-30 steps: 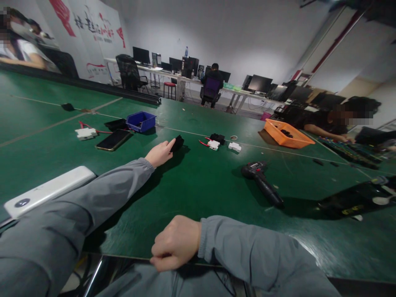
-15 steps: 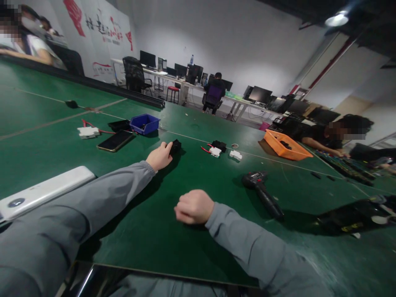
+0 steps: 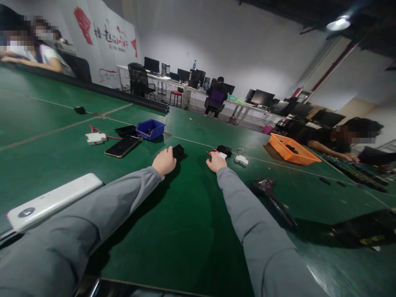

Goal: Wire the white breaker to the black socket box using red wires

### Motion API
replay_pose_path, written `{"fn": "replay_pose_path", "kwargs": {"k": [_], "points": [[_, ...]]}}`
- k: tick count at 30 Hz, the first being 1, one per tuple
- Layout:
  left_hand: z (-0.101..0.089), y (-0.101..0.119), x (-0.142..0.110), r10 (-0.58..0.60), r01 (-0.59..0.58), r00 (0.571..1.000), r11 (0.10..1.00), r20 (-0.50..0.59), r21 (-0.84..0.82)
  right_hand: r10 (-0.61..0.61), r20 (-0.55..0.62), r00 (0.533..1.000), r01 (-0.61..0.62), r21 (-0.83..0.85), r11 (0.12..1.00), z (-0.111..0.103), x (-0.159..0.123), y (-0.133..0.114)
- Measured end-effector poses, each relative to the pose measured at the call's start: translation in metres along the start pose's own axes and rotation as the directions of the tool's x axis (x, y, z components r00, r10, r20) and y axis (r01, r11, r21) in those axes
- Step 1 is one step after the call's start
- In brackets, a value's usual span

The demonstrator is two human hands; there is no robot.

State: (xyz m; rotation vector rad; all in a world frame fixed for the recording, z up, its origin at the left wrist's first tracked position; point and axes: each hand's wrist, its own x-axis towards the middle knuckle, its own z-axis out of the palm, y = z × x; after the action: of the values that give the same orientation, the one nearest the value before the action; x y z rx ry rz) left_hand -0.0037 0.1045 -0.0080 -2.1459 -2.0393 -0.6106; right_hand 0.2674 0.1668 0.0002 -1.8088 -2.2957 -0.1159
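My left hand (image 3: 164, 161) is closed around the near end of a small black block (image 3: 178, 151) low over the green table. To its right, my right hand (image 3: 216, 162) reaches to a white plastic part with red wires (image 3: 222, 155). The fingers there look parted at the part's near side and hide some of it; a firm hold does not show. A black block (image 3: 225, 150) lies just behind that part. Beside it sits a second white plastic part (image 3: 241, 160), with a small ring (image 3: 240, 151) behind.
A black power screwdriver (image 3: 274, 202) lies right of my right forearm. An orange bin (image 3: 293, 156) stands farther right, near a person. On the left are a blue bin (image 3: 151, 130), a phone (image 3: 123, 147), a wired white part (image 3: 96, 138) and a white power bank (image 3: 55, 202).
My right hand has opened from a fist near the table's front edge and moved forward to the wired white part. My left hand stays at the black block, which has turned slightly.
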Motion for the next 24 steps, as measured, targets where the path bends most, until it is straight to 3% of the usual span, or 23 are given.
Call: {"fn": "replay_pose_path", "kwargs": {"k": [7, 12, 19, 21, 24], "points": [[0.008, -0.006, 0.006, 0.049, -0.049, 0.999, 0.999, -0.004, -0.024, 0.049, 0.025, 0.998, -0.049, -0.026, 0.998, -0.001, -0.014, -0.002], [0.015, -0.009, 0.010, 0.147, -0.148, 0.989, 0.986, -0.021, -0.074, -0.103, 0.062, 0.993, 0.106, -0.041, 0.994, -0.016, -0.060, 0.004], [0.026, -0.014, 0.012, 0.172, -0.168, 0.985, 0.981, 0.033, -0.096, -0.323, 0.084, 0.943, 0.323, 0.013, 0.946, -0.035, -0.133, -0.001], [0.027, -0.014, 0.011, 0.167, -0.162, 0.984, 0.982, 0.055, -0.097, -0.348, 0.035, 0.937, 0.347, 0.028, 0.937, -0.039, -0.134, 0.000], [0.026, -0.014, 0.010, 0.151, -0.143, 0.985, 0.985, 0.081, -0.095, -0.282, -0.069, 0.957, 0.284, 0.022, 0.959, -0.039, -0.112, 0.011]]}}
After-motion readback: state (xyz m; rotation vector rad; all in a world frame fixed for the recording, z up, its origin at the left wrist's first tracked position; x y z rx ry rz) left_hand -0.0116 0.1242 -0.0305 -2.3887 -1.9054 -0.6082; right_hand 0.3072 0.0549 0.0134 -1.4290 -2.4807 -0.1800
